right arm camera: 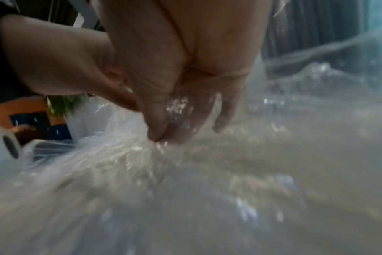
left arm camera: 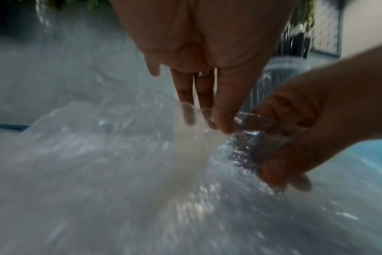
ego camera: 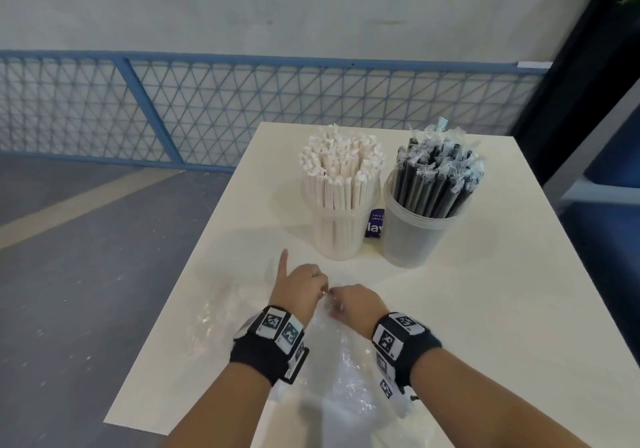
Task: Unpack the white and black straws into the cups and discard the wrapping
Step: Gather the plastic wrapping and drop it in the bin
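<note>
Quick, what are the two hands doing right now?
Left hand: pinches the clear plastic wrapping, index finger sticking out.
Right hand: also pinches the wrapping.

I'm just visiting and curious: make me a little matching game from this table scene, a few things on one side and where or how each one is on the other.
Things:
1. white straws
2. black straws
3. clear plastic wrapping
4. purple card

States:
A. pinched by both hands at the near edge of the table
B. standing in the right cup
C. between the two cups
D. standing in the left cup

Pairs: 1-D, 2-B, 3-A, 4-C
</note>
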